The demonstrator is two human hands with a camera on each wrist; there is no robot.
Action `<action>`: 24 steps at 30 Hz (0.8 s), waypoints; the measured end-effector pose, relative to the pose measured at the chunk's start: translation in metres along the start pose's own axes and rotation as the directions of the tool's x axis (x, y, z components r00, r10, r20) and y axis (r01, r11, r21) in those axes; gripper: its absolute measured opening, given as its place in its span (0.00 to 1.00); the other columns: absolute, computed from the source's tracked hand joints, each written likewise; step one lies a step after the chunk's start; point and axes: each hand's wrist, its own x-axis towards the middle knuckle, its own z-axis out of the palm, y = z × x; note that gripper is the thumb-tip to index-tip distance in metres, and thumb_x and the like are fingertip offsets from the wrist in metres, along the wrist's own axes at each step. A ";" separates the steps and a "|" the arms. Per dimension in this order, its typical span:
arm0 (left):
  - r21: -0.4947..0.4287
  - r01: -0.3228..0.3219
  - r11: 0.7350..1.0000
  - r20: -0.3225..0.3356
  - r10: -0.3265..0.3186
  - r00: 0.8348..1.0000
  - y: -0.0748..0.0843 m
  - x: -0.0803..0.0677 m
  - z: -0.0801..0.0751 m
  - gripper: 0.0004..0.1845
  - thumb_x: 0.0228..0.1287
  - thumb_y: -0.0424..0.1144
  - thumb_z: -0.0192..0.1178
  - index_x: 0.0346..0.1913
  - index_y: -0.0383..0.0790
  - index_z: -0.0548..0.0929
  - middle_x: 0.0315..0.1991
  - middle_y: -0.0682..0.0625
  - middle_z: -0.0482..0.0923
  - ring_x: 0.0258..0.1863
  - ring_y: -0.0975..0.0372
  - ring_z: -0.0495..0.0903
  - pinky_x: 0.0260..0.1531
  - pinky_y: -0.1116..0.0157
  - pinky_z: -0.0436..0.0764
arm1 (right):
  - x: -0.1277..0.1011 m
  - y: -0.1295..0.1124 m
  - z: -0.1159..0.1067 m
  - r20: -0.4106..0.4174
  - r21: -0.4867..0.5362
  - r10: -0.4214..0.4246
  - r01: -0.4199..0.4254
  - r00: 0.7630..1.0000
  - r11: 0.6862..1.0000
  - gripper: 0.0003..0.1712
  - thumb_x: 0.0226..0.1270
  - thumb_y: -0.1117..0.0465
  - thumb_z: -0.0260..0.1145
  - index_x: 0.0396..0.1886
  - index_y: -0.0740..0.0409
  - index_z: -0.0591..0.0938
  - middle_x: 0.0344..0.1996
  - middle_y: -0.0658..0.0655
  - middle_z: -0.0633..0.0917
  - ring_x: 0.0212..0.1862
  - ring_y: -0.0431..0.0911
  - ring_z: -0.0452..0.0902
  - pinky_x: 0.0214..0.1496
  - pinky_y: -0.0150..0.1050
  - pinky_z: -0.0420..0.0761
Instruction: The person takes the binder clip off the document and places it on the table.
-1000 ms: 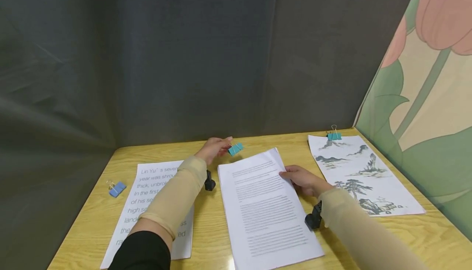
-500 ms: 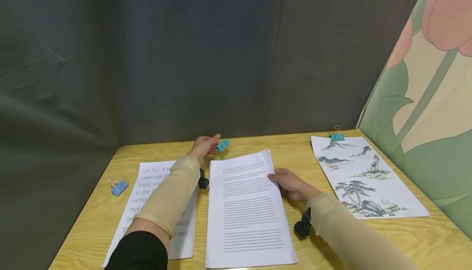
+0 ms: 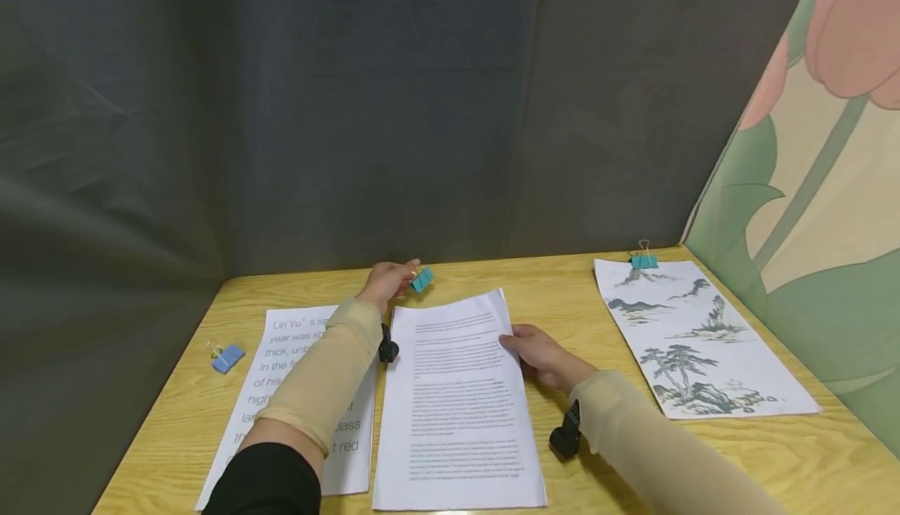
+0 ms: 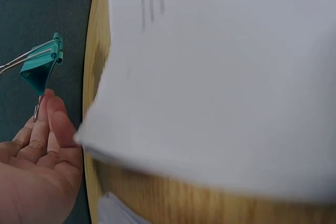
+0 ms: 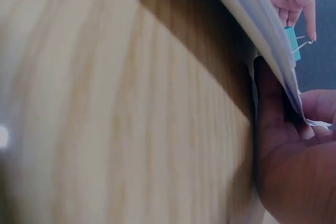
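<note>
My left hand [image 3: 387,282], at the table's back, pinches a teal binder clip [image 3: 422,280] by a wire handle. In the left wrist view the clip [image 4: 41,66] sticks out past the fingertips, its other handle pointing away. With my right hand [image 3: 544,355] I grip the right edge of a stack of printed paper [image 3: 457,413], thumb on top and fingers beneath. The right wrist view shows the stack's edge [image 5: 257,30] lifted off the wood, between thumb and fingers. The clip is close to the stack's upper left corner, apart from it.
Left of the stack lies a large-print sheet [image 3: 351,468], partly under my left forearm. Beside it is a blue binder clip [image 3: 227,359]. On the right, ink-painting sheets [image 3: 703,343] carry another teal binder clip [image 3: 644,262]. A dark curtain [image 3: 380,124] stands behind the table.
The paper stack has slid left and turned straighter, my right hand moving along with it. My left hand and the teal binder clip have shifted slightly left. Both grips stay the same.
</note>
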 end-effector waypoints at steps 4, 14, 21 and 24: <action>0.011 -0.011 1.000 -0.009 0.012 1.000 0.001 -0.001 0.007 0.18 0.73 0.47 0.66 0.46 0.32 0.83 0.35 0.51 0.78 0.31 0.64 0.75 0.40 0.64 0.76 | 0.000 0.000 0.005 -0.006 -0.012 0.000 0.000 1.000 1.000 0.21 0.85 0.64 0.49 0.67 0.71 0.74 0.48 0.63 0.86 0.44 0.48 0.83 0.44 0.41 0.83; 0.085 0.033 0.996 -0.005 -0.032 0.999 -0.001 0.001 0.008 0.20 0.74 0.47 0.65 0.53 0.31 0.80 0.36 0.49 0.75 0.33 0.63 0.73 0.36 0.66 0.74 | -0.001 -0.002 0.017 0.084 -0.051 -0.052 0.056 0.995 0.997 0.22 0.85 0.64 0.46 0.66 0.74 0.74 0.48 0.63 0.87 0.45 0.49 0.84 0.45 0.41 0.82; 0.155 0.075 0.985 0.017 -0.078 0.997 -0.005 0.001 0.007 0.20 0.73 0.49 0.65 0.51 0.34 0.77 0.39 0.48 0.73 0.39 0.59 0.72 0.35 0.66 0.73 | -0.003 -0.005 0.015 0.024 -0.142 -0.038 0.041 0.999 0.989 0.21 0.83 0.63 0.49 0.65 0.72 0.76 0.46 0.61 0.86 0.44 0.48 0.82 0.48 0.42 0.80; 0.164 0.088 0.983 0.018 -0.092 0.996 -0.005 0.002 0.007 0.17 0.73 0.49 0.64 0.45 0.38 0.74 0.33 0.49 0.69 0.33 0.59 0.69 0.33 0.65 0.71 | -0.003 -0.005 0.015 -0.019 -0.188 -0.032 0.028 0.999 0.982 0.22 0.82 0.63 0.51 0.66 0.71 0.76 0.47 0.59 0.86 0.45 0.48 0.81 0.52 0.44 0.78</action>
